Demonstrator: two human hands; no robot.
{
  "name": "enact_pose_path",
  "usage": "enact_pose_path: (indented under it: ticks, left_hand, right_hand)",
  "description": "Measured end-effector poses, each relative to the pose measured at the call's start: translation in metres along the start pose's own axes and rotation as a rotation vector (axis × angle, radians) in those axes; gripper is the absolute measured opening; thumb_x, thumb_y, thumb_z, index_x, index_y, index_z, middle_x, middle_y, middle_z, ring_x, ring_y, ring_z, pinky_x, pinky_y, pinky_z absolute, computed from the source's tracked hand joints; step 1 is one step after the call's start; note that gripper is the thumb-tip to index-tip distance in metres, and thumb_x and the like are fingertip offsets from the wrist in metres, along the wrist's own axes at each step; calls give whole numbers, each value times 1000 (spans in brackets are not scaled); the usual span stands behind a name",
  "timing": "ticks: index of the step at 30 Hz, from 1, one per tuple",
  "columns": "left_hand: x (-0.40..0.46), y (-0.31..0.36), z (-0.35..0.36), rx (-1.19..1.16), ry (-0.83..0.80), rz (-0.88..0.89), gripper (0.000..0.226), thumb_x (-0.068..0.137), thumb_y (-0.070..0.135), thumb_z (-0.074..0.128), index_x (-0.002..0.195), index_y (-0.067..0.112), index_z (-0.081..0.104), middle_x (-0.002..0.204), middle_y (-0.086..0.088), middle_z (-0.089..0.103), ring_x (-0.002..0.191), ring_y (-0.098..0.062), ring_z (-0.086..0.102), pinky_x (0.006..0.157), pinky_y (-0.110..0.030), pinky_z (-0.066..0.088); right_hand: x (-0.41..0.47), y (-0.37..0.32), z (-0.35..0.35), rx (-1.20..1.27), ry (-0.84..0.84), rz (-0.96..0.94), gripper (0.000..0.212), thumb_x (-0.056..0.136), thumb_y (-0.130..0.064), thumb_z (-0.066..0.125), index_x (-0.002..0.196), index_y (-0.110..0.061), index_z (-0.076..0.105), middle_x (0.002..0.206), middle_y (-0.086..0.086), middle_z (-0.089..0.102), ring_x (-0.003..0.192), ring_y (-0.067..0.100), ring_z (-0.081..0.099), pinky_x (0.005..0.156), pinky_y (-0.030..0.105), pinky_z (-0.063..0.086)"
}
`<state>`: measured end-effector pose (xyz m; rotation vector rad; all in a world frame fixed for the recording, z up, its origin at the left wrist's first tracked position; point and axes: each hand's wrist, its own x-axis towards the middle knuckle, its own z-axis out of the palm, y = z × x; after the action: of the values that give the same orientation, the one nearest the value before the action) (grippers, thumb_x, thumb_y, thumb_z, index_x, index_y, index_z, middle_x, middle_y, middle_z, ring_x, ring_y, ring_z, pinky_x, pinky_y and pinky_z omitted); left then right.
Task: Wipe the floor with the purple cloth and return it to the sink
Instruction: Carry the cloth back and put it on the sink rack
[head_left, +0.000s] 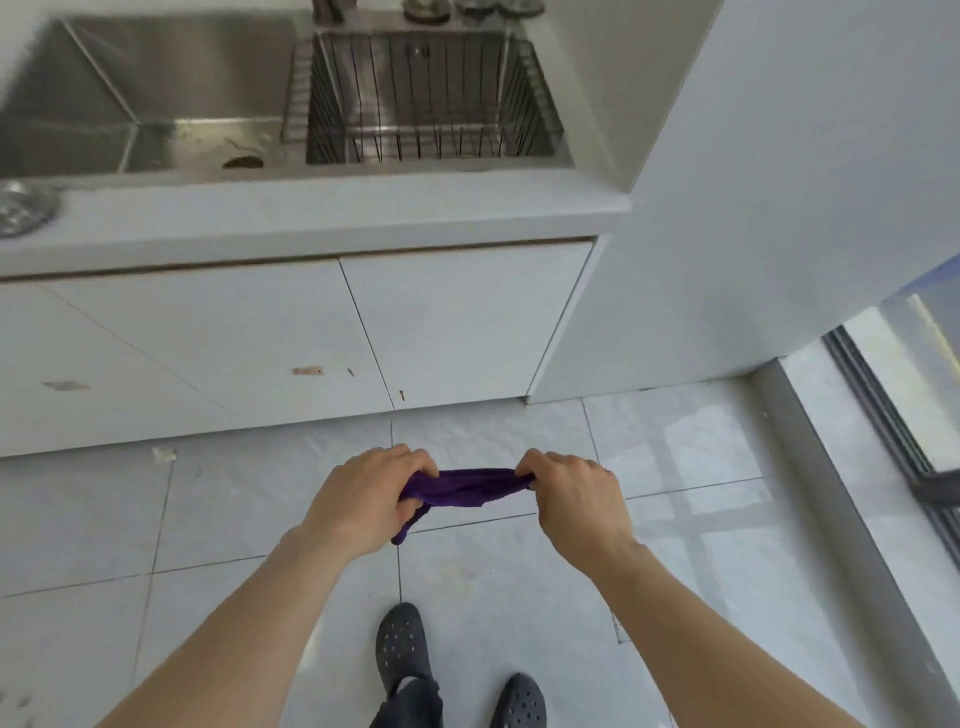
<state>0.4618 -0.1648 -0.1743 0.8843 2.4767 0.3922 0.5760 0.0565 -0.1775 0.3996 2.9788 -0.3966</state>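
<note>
The purple cloth (467, 487) is bunched and stretched between both hands, held in the air above the pale tiled floor (218, 519). My left hand (363, 493) grips its left end, and a short tail of cloth hangs below that fist. My right hand (576, 499) pinches the right end. The steel sink (156, 140) lies ahead and above, set in the white counter (322, 218).
A wire basket (426, 104) sits in the sink's right half. A metal strainer (23, 208) rests on the counter at far left. White cabinet doors (457, 322) stand below, a white wall (753, 208) at right, a glass door track (893, 415) far right. My dark shoes (402, 644) are on the tiles.
</note>
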Motion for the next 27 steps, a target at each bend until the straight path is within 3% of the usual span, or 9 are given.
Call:
enact_pose_path:
  ticks: [10, 15, 27]
  left_hand:
    - [-63, 102, -192, 12, 156, -21, 32, 88, 15, 61, 103, 43, 60, 94, 18, 61, 88, -10, 58, 79, -35, 52]
    - [-73, 125, -250, 14, 220, -21, 34, 87, 16, 61, 103, 45, 59, 98, 20, 62, 91, -9, 59, 80, -33, 52]
    - [-82, 136, -356, -8, 392, 44, 31, 87, 16, 63, 99, 45, 61, 97, 22, 63, 89, -5, 60, 75, -27, 51]
  right_hand:
    - [-22, -47, -216, 34, 230, -38, 37, 78, 7, 58, 96, -24, 63, 75, -3, 68, 60, 27, 56, 55, 31, 33]
    - [-15, -62, -273, 47, 310, -67, 39, 77, 7, 55, 98, -25, 62, 78, -4, 67, 61, 23, 51, 57, 30, 32]
    - [21, -103, -368, 55, 410, -108, 36, 84, -1, 51, 102, -32, 59, 93, -9, 69, 77, 23, 60, 62, 31, 41]
